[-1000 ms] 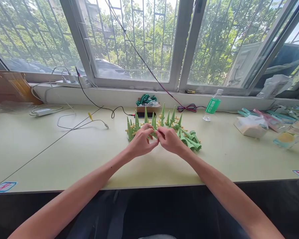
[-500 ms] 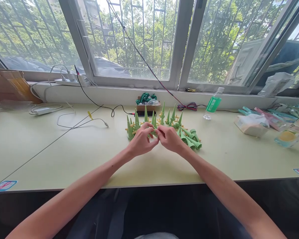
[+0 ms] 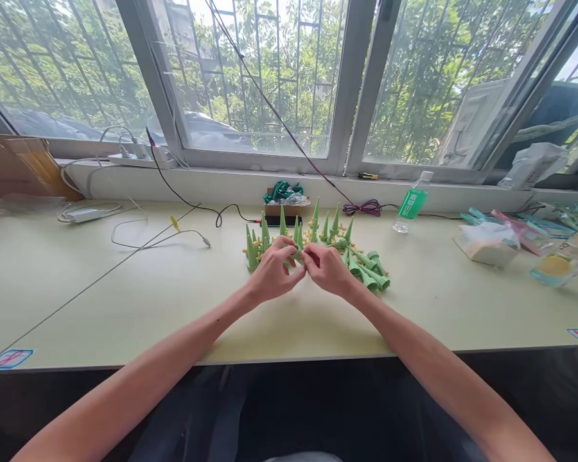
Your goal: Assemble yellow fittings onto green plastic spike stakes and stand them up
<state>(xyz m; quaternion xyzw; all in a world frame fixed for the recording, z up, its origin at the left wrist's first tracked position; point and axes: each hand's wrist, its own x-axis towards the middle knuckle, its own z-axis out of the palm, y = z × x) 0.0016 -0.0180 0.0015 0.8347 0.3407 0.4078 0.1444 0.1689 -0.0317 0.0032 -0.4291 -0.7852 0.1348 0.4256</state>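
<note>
Both my hands meet at the middle of the pale table (image 3: 125, 301). My left hand (image 3: 272, 273) and my right hand (image 3: 327, 269) are closed, fingertips pinched together on one small green cone piece (image 3: 296, 255). Just behind them stand several upright green cones (image 3: 282, 224) with yellow cross-shaped bits. To the right of my right hand lies a heap of green cones on their sides (image 3: 370, 269).
A small box with green stuff (image 3: 284, 200) and a black phone sit behind the cones. A green-labelled bottle (image 3: 411, 202) stands at the right. Cables (image 3: 158, 237) and a power strip lie at the left. Bags and packets (image 3: 491, 240) crowd the far right.
My fingers have shifted slightly on the cone piece. The view has moved a little. Nothing else has changed place.
</note>
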